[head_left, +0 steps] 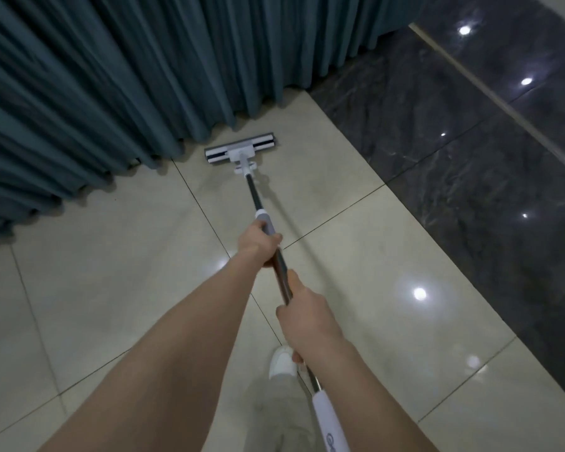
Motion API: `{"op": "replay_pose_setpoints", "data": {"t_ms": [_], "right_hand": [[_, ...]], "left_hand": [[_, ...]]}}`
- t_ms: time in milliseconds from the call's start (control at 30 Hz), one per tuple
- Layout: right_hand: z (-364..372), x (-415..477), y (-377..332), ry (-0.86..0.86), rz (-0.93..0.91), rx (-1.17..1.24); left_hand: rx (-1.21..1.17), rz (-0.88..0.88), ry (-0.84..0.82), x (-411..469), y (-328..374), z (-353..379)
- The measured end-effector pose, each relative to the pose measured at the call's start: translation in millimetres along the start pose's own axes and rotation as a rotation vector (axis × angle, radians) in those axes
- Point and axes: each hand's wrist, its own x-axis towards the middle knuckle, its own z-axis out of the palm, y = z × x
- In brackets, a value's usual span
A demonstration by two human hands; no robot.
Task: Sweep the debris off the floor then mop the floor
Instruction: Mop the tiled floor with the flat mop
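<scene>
Mopping: left grip (pixel 260 244) and right grip (pixel 305 321) both wrap the mop (pixel 241 151) pole, spaced apart for leverage; head lies flat on floor (pixel 111 272) ahead of both, by curtain (pixel 111 76) hem, likely to reach the edge.

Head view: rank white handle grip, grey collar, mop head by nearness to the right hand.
1. White handle grip, just behind the right hand.
2. Grey collar, up the pole at the left hand.
3. Mop head, by the curtain.

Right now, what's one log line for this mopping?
step: mopping | left hand: grips mop pole | right hand: grips pole nearer body | mop head: on pale tile beside curtain
</scene>
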Motion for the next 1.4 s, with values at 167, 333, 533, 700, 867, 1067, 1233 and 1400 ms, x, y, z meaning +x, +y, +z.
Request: {"op": "replay_pose_setpoints", "data": {"t_ms": [167, 333, 533, 700, 867, 1067, 1233, 1400], "right_hand": [[2.3, -49.6, 52.2, -0.025, 0.070, 0.014], [17.4, -115.2, 115.9, -0.054, 0.046, 0.039], [38.8, -204.5, 200.1, -0.138, 0.016, 0.153], [58.7, -272.7, 272.8, -0.195, 0.010, 0.176], [76.0, -308.1, 321.4, -0.096, 0.062, 0.236], [74.5, -280.5, 288.7, -0.055, 0.014, 0.142], [58.1, -237.0, 249.8, -0.044, 0.047, 0.101], [37.7, -169.3, 182.6, -0.046, 0.039, 0.135]], "left_hand": [[-0.032, -0.021, -0.028, -62.6, -27.9, 29.9], [0.016, -0.036, -0.053, -140.4, -69.5, 59.3], [-0.032, -0.081, -0.092, -241.9, -130.1, 98.2], [0.008, -0.061, -0.108, -314.2, -185.2, 135.1], [-0.110, -0.112, -0.277, -360.0, -231.6, 165.5], [-0.184, -0.081, -0.149, -337.2, -211.4, 153.8], [-0.138, -0.018, -0.113, -290.4, -181.7, 135.0], [-0.154, -0.015, -0.077, -212.1, -131.7, 95.7]]}}
